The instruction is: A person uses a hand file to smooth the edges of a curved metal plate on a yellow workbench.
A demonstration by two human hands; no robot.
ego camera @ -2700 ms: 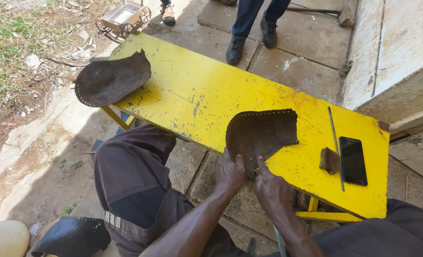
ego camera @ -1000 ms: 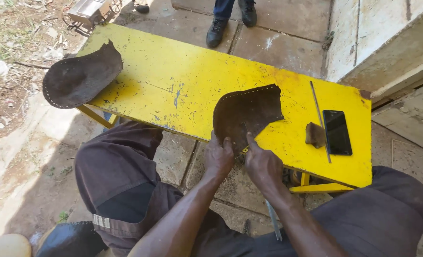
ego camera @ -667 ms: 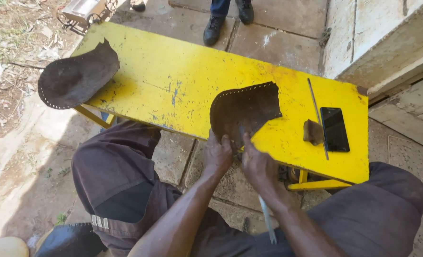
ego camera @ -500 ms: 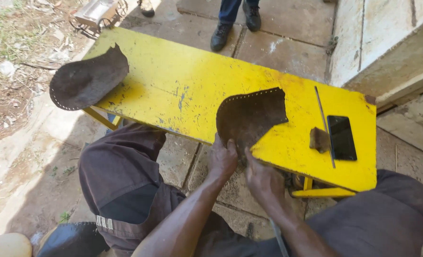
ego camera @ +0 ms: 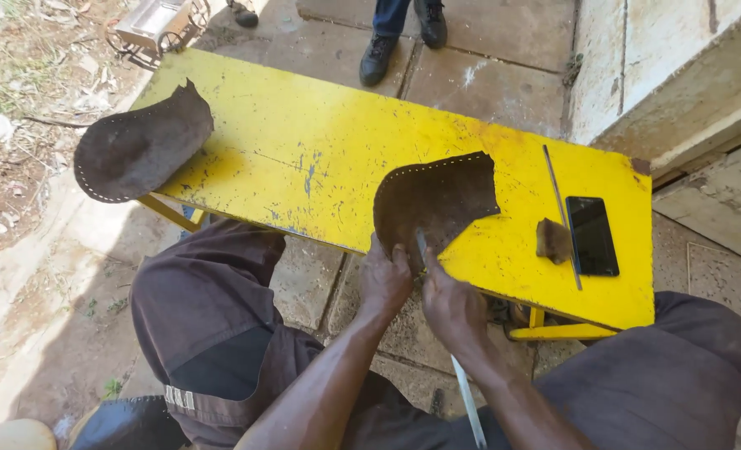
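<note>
Leather: dark brown curved leather piece with a punched, stitched rim (ego camera: 434, 202) lies flat on the near half of the yellow painted workbench (ego camera: 320, 150), its near edge overhanging slightly.
Left hand: left hand (ego camera: 387, 279) is closed, fingers pinching the near edge of the leather.
Right hand: right hand (ego camera: 452, 307) is curled around a thin pale metal tool (ego camera: 420, 243) whose tip touches the leather just beside the left fingers; a pale strip (ego camera: 469, 407) trails below the wrist.
Risk: tip could slip toward the left fingertips, since they sit so close; leather could slide off the edge if the pinch loosens.
Nearby: brown scrap (ego camera: 553, 241), black phone (ego camera: 593, 236), thin rod (ego camera: 560, 212).
Far end: second dark leather piece (ego camera: 141, 146).
Beyond: another person's shoes (ego camera: 404, 37).
</note>
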